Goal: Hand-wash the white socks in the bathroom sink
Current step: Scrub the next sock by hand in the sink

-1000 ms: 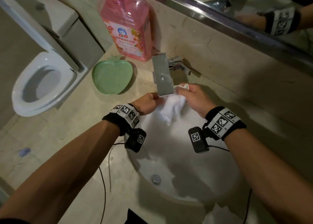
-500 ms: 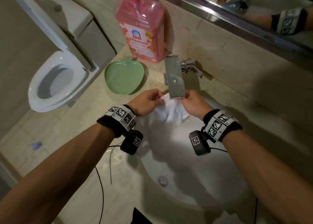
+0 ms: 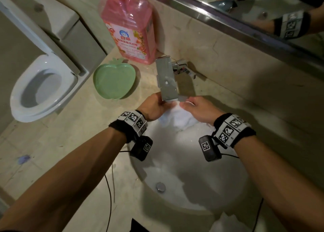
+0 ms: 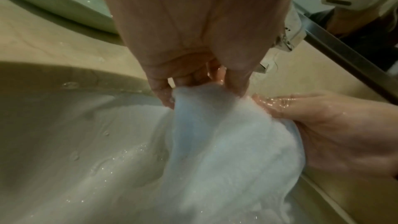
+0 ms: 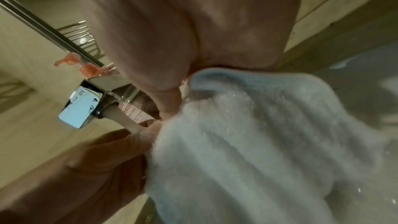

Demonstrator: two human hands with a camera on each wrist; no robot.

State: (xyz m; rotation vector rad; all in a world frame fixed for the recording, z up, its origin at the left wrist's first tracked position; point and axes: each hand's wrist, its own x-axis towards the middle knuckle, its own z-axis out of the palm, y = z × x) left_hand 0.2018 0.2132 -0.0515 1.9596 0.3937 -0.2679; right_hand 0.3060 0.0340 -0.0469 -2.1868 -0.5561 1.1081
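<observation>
A wet white sock (image 3: pixel 177 117) hangs bunched between both hands just under the chrome faucet spout (image 3: pixel 166 81), over the far side of the white sink (image 3: pixel 219 184). My left hand (image 3: pixel 154 107) pinches the sock's upper edge from the left; in the left wrist view its fingers (image 4: pixel 193 77) curl round the sock (image 4: pixel 215 142). My right hand (image 3: pixel 198 109) grips the cloth from the right; in the right wrist view the sock (image 5: pixel 258 142) comes out from under the palm. Both hands look wet. A second white cloth (image 3: pixel 226 224) lies at the sink's near rim.
A pink detergent bottle (image 3: pixel 129 28) stands against the wall behind the faucet. A green apple-shaped dish (image 3: pixel 114 82) sits on the beige counter (image 3: pixel 57 144) to the left. The toilet (image 3: pixel 40 88) is beyond the counter's left edge. The mirror (image 3: pixel 263 7) runs along the back.
Both hands have stayed under the spout, working the sock; the bunch now hangs lower and wider between them. The head view has shifted, so the scene sits further right.
</observation>
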